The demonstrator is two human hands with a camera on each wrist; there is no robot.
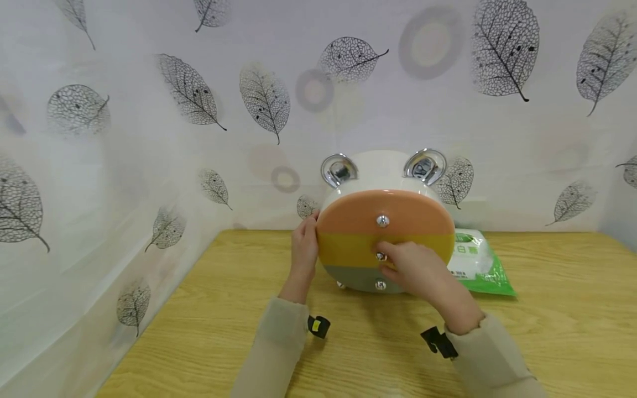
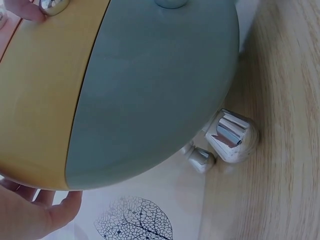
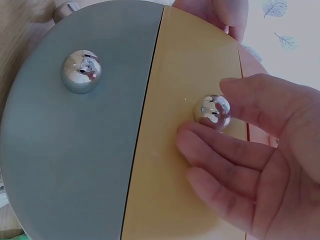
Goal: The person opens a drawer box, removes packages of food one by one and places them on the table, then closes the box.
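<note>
An oval drawer box (image 1: 386, 171) with a white body stands on the table, its front banded orange, yellow and grey-green. Each band carries a round chrome knob; chrome ear-like loops (image 1: 425, 166) sit on top. Against the box's left side rests my left hand (image 1: 304, 243), fingers extended along the rim; its fingers (image 2: 65, 210) also show at the edge in the left wrist view. My right hand (image 1: 415, 271) is at the yellow drawer (image 3: 165, 170), thumb and index finger pinching its knob (image 3: 212, 112) from opposite sides. No gap shows around the drawers.
Behind the box on the right lies a white and green plastic packet (image 1: 480, 265). The wood-grain table (image 1: 199, 331) meets a leaf-patterned backdrop (image 1: 124, 182) at the back and left. Chrome feet (image 2: 232, 137) support the box.
</note>
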